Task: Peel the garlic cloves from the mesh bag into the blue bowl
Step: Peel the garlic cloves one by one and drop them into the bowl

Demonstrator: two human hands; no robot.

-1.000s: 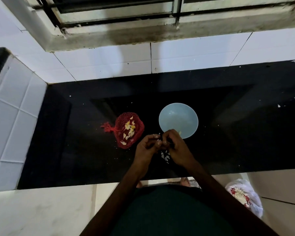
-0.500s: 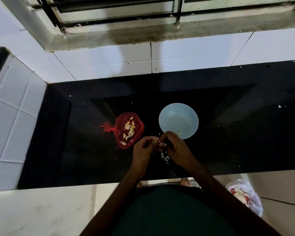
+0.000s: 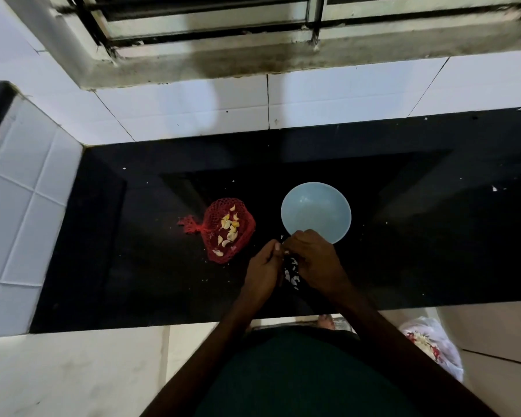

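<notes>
L hand (image 3: 263, 266) + R hand (image 3: 315, 263) together nr counter (image 3: 133, 266) front edge, both pinching garlic clove (image 3: 286, 251). Clove likely light, firm; skin papery, slips, so hold by ends.

Counter (image 3: 133, 266) was glossy black with tiny white specks. Mesh bag (image 3: 214, 212) was bright red netting, its garlic cloves (image 3: 229, 227) pale yellow and cream. Bowl (image 3: 316, 212) at the bag's 3 o'clock was plain pale blue. Wall tiles (image 3: 193, 109) were white with dark grout lines, shirt (image 3: 298, 374) dark green, peel scraps (image 3: 292, 273) white.
</notes>
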